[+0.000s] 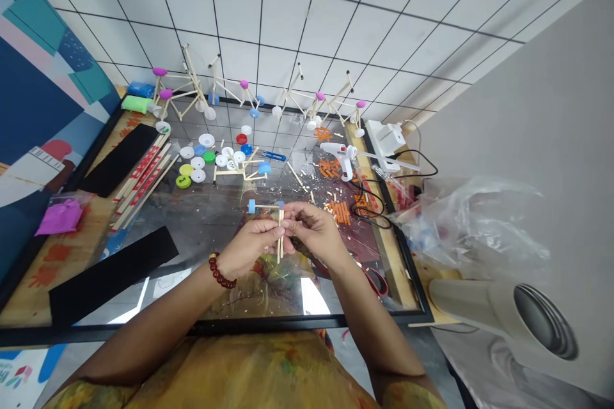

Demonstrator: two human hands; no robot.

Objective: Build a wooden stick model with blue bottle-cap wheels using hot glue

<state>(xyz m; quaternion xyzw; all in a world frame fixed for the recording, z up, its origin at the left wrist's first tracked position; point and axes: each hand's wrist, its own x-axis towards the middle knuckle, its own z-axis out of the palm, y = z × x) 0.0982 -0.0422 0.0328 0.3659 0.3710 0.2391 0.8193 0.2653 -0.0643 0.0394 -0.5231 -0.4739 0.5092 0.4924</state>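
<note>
My left hand (252, 244) and my right hand (311, 230) meet over the glass table top (201, 223). Both are closed on a small frame of thin wooden sticks (280, 236). Two sticks stand upright between my fingers. A crossbar runs left from them to a blue bottle cap (251, 206) at its end. A red bead bracelet (219, 271) sits on my left wrist.
Loose bottle caps (199, 163) and a stick frame (240, 169) lie mid-table. Finished stick models (192, 86) stand along the tiled wall. A white glue gun (341, 154), black cable (369, 204), chopstick packs (144, 182), black strips (110, 271), plastic bag (470, 217) and red-handled scissors (377, 281) surround my hands.
</note>
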